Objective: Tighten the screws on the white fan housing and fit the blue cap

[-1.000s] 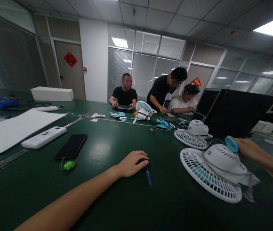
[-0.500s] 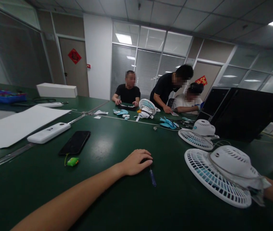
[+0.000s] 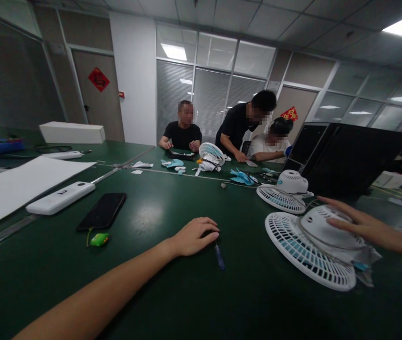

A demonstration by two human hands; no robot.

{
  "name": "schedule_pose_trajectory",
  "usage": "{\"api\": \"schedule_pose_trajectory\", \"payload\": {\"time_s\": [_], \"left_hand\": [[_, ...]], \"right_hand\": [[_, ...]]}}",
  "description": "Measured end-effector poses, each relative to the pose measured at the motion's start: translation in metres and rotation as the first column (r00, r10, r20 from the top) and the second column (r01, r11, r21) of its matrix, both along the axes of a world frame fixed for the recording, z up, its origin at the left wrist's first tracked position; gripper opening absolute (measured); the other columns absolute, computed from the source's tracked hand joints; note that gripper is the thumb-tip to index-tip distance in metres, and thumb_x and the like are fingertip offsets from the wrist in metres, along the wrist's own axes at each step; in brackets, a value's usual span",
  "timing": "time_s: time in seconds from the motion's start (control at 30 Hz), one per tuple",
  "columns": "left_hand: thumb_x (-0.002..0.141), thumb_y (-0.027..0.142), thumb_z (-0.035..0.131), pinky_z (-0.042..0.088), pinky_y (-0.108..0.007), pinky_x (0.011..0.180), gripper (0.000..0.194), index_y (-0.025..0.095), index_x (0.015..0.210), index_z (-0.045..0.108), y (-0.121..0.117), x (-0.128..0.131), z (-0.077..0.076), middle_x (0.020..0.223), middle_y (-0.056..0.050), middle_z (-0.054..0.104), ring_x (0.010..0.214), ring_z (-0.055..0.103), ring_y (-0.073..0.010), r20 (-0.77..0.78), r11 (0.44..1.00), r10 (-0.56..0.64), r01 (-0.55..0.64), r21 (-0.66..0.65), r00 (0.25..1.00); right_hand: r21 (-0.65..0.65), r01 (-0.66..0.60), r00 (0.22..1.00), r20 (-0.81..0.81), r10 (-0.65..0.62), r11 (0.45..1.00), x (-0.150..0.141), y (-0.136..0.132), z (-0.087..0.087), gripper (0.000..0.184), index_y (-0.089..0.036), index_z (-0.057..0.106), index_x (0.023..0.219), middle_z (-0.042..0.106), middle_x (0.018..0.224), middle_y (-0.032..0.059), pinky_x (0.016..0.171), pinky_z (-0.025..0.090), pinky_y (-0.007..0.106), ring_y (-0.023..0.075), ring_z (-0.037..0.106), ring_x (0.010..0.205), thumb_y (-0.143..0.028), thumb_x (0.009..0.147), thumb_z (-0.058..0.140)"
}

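Note:
My left hand (image 3: 198, 236) lies palm down on the green table with its fingers curled together. From under its thumb and fingertips comes the shaft of a small screwdriver (image 3: 220, 257) with a clear blue handle; the tip is hidden by the hand. On the right, my right hand (image 3: 358, 222) is open, its fingers stretched out over the white rear housing of the nearer fan (image 3: 309, 252). That fan lies grille down, with pale blue blades behind the grille and a cord round its housing. Beyond it, a second fan (image 3: 286, 191) rests the same way.
A black phone (image 3: 102, 211) with a green charm (image 3: 99, 240) lies left of my arm, near a white power bank-like device (image 3: 60, 198) and a white sheet (image 3: 27, 186). Across the table stand another fan (image 3: 211, 157), blue blades (image 3: 243, 177) and a large black case (image 3: 346, 156). Several people work around.
My right hand has come up from behind the nearer fan onto its housing, and the cord there has shifted. The whole view has swung slightly right. My left hand stays by the screwdriver.

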State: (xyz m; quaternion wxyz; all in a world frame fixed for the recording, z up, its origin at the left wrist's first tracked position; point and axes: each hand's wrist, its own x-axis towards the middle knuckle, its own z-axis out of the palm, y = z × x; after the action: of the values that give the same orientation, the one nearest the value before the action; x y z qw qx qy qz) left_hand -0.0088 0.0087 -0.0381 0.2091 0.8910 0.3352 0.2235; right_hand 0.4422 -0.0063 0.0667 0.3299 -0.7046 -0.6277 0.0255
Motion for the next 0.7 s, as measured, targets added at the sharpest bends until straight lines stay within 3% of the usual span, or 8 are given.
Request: {"api": "schedule_pose_trajectory", "payload": {"time_s": [0.1, 0.17, 0.3, 0.4, 0.5, 0.6, 0.7], "left_hand": [[0.101, 0.037, 0.043, 0.043, -0.041, 0.107, 0.035, 0.018, 0.121, 0.065, -0.001, 0.0, 0.0, 0.129, -0.009, 0.061, 0.123, 0.056, -0.0234, -0.006, 1.0, -0.013, 0.013, 0.01, 1.0], [0.101, 0.036, 0.044, 0.043, -0.04, 0.106, 0.034, 0.018, 0.12, 0.066, -0.001, 0.001, 0.0, 0.128, -0.009, 0.062, 0.122, 0.056, -0.0236, -0.012, 1.0, -0.019, 0.02, 0.016, 1.0], [0.1, 0.035, 0.045, 0.042, -0.041, 0.107, 0.034, 0.016, 0.119, 0.066, -0.001, 0.002, 0.001, 0.128, -0.011, 0.063, 0.122, 0.057, -0.0247, -0.02, 0.999, -0.023, 0.023, 0.023, 1.0], [0.101, 0.035, 0.044, 0.042, -0.042, 0.108, 0.036, 0.014, 0.12, 0.066, 0.0, 0.002, 0.001, 0.128, -0.012, 0.062, 0.122, 0.056, -0.0246, -0.021, 0.999, -0.026, 0.027, 0.022, 0.999], [0.101, 0.036, 0.044, 0.041, -0.041, 0.108, 0.034, 0.017, 0.12, 0.065, 0.002, 0.002, -0.001, 0.129, -0.01, 0.062, 0.122, 0.056, -0.0233, -0.018, 0.999, -0.033, 0.034, 0.017, 0.999], [0.101, 0.037, 0.043, 0.041, -0.041, 0.109, 0.035, 0.017, 0.121, 0.064, 0.004, 0.002, -0.003, 0.129, -0.01, 0.062, 0.121, 0.056, -0.0227, -0.01, 0.999, -0.038, 0.038, 0.012, 0.999], [0.101, 0.037, 0.042, 0.041, -0.04, 0.108, 0.036, 0.017, 0.121, 0.064, 0.004, 0.001, -0.004, 0.128, -0.01, 0.063, 0.121, 0.057, -0.0228, -0.003, 0.999, -0.035, 0.035, 0.017, 0.999]], "right_hand": [[-0.176, -0.025, 0.971, 0.23, 0.066, 0.984, -0.028, 0.001, 0.001, 0.084, -0.024, 0.069, 0.114, 0.068, 0.117, 0.0145, 0.09, 0.048, 0.052, 0.0389, 0.062, 0.105, -0.071, 0.044, 0.076], [-0.163, 0.018, 0.954, 0.297, 0.032, 0.986, -0.034, 0.003, 0.001, 0.078, -0.023, 0.071, 0.105, 0.07, 0.107, 0.015, 0.085, 0.046, 0.052, 0.0386, 0.062, 0.096, -0.074, 0.047, 0.074], [-0.113, -0.02, 0.969, 0.241, 0.047, 0.993, -0.035, 0.004, 0.001, 0.064, -0.024, 0.073, 0.092, 0.07, 0.098, 0.01, 0.087, 0.042, 0.047, 0.0349, 0.06, 0.093, -0.066, 0.045, 0.08], [-0.001, 0.017, 0.994, 0.107, -0.017, 1.0, -0.032, -0.001, -0.001, 0.054, -0.025, 0.071, 0.092, 0.068, 0.102, 0.0062, 0.094, 0.038, 0.042, 0.0318, 0.058, 0.1, -0.05, 0.047, 0.086], [0.123, 0.184, 0.976, -0.139, -0.166, 0.975, -0.027, 0.001, -0.01, 0.041, -0.023, 0.068, 0.097, 0.067, 0.103, 0.0058, 0.093, 0.04, 0.041, 0.0291, 0.057, 0.101, -0.043, 0.063, 0.08], [0.14, 0.308, 0.87, -0.441, -0.219, 0.941, -0.026, 0.013, -0.029, 0.031, -0.016, 0.062, 0.106, 0.064, 0.098, 0.0065, 0.078, 0.051, 0.036, 0.0215, 0.061, 0.088, -0.042, 0.09, 0.058], [0.126, 0.316, 0.752, -0.638, -0.167, 0.94, -0.029, 0.025, -0.055, 0.031, -0.014, 0.06, 0.112, 0.064, 0.1, 0.0053, 0.071, 0.055, 0.032, 0.0158, 0.063, 0.082, -0.04, 0.098, 0.052]]}}
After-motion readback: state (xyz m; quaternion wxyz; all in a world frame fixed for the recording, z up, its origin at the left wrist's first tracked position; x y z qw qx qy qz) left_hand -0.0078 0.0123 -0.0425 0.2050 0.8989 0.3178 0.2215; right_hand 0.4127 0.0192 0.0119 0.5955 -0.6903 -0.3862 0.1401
